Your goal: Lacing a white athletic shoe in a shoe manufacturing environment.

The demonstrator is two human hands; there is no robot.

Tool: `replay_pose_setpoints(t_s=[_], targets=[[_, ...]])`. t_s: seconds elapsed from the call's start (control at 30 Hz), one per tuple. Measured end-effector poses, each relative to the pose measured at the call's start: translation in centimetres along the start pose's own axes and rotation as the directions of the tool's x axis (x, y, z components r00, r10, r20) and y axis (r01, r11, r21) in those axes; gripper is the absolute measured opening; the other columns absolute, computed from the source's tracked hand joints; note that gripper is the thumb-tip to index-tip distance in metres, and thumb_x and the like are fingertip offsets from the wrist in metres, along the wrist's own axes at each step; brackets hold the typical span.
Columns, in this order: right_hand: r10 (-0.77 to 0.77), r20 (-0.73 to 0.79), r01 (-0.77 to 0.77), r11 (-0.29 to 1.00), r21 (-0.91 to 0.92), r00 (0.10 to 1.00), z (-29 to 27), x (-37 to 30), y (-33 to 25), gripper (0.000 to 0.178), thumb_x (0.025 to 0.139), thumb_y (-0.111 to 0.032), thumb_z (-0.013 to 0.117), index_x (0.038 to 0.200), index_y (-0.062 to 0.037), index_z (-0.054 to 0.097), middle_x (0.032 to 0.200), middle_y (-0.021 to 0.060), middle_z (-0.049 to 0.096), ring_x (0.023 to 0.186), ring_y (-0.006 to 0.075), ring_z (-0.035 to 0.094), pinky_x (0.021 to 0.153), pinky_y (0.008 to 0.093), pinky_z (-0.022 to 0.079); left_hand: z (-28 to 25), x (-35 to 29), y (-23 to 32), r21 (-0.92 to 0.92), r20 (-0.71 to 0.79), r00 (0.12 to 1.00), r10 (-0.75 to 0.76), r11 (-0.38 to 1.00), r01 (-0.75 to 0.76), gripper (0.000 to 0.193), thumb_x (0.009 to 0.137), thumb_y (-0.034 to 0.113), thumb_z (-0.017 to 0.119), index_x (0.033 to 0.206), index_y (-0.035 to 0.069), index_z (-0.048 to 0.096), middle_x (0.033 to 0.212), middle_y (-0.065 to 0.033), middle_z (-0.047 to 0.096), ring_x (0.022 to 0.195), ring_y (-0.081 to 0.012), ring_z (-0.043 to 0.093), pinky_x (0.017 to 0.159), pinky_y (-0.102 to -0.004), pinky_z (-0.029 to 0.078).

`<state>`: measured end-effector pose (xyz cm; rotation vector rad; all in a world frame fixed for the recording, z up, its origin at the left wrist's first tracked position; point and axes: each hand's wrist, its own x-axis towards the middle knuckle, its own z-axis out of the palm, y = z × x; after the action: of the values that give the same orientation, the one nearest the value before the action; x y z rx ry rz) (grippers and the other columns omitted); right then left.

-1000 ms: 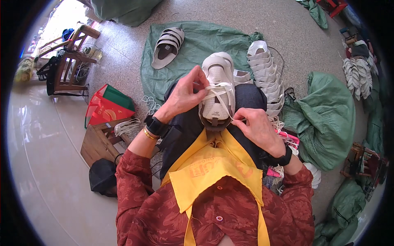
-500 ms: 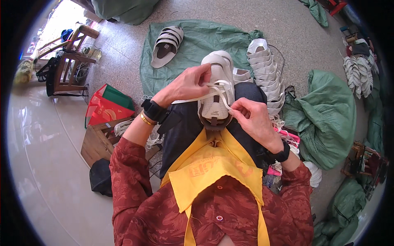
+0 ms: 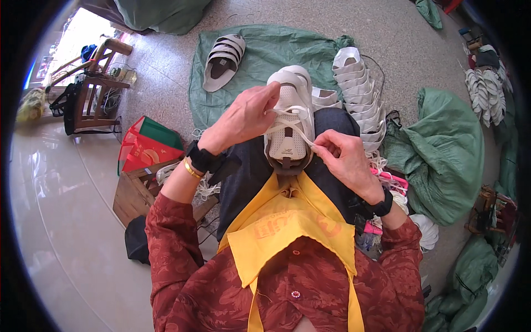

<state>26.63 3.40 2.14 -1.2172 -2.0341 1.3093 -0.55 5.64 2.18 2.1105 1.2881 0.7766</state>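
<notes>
A white sneaker with a mesh upper and dark heel lining rests between my knees, toe pointing away from me. A flat white shoelace crosses its tongue. At the shoe's left side, my left hand is closed, its fingertips at the lace where it leaves the upper. My right hand pinches the other stretch of lace between thumb and forefinger, beside the shoe's right edge. The left hand's curled fingers partly hide its grip.
A green sheet lies ahead, bearing a grey-white shoe upper. Nested white uppers are stacked at right, beside a green sack. To the left stand a red bag, a wooden stool and a wooden chair.
My left hand has shifted slightly left, and the loose lace strip that trailed below it no longer shows. The lace loop over the tongue has become smaller. My right hand stays nearly in place.
</notes>
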Motion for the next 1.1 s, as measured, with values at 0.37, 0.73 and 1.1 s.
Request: replay_pose_setpoints(t_s=[0.37,0.73,1.1], targets=[[-0.024,-0.015,0.023,0.999,-0.026,1.0,-1.3,-1.2,-0.1,0.01,0.09,-0.005,0.069,0.086,0.0,0.062,0.064,0.009,0.062,0.052,0.0164,0.06,0.051,0.0309,0.044,0.8,-1.6,1.7,-0.088,-0.12,0.979,-0.164,0.984,0.155,0.018,0.081,-0.007,0.063,0.091,-0.001,0.049,0.082,-0.0132,0.057,0.073,-0.0268,0.062,0.069,-0.0349,0.053],[0.253,0.228,-0.284,0.952,0.114,0.94,-4.5,-3.5,2.0,0.011,0.095,-0.006,0.065,0.087,-0.0011,0.063,0.064,-0.0015,0.06,0.054,0.0038,0.057,0.049,0.02,0.042,2.3,-3.4,1.9,-0.202,-0.209,0.96,-0.185,0.969,0.142,0.013,0.085,-0.006,0.063,0.094,-0.002,0.055,0.086,-0.0112,0.058,0.076,-0.0226,0.063,0.07,-0.0313,0.054],[0.066,-0.026,-0.065,0.997,0.031,0.997,-1.3,3.4,-0.2,0.024,0.086,-0.01,0.078,0.107,-0.0009,0.07,0.092,0.0039,0.073,0.055,0.0042,0.056,0.052,0.024,0.045,3.1,-3.6,1.8,-0.271,-0.22,0.913,-0.344,0.921,0.282,0.014,0.087,0.003,0.069,0.091,-0.001,0.057,0.079,-0.0073,0.057,0.065,-0.0146,0.058,0.061,-0.0293,0.049]])
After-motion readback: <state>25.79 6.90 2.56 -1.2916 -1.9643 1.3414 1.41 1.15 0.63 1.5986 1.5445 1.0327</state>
